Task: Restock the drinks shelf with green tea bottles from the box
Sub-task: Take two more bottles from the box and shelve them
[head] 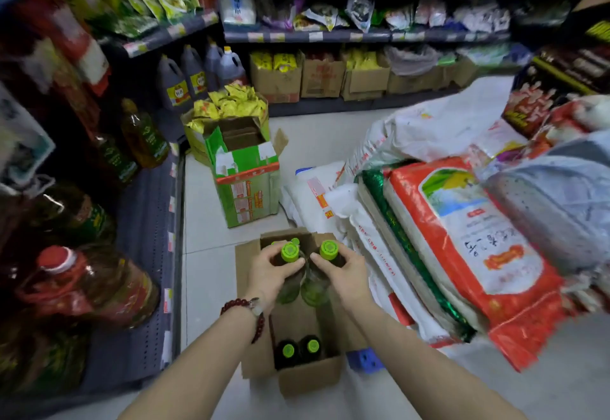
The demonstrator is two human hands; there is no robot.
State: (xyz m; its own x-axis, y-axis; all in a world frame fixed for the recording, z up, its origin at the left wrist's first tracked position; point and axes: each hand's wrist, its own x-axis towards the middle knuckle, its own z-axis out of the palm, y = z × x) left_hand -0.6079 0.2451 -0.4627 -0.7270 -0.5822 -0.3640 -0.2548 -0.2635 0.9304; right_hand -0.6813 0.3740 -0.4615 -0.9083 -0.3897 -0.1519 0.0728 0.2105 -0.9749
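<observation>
Two green-capped, dark-bodied green tea bottles (290, 274) (325, 271) stand raised, side by side, above the open brown cardboard box (310, 380) at lower centre frame, where two more capped bottles (288, 352) (312, 347) sit upright.

I see stacked rice sacks (468, 241) at right, oil jugs (89, 284) on the left shelf (148, 221), and a green carton (246, 182) on the floor (204, 208).

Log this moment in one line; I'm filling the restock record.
left hand: grips bottle | right hand: grips second bottle | both above box
</observation>
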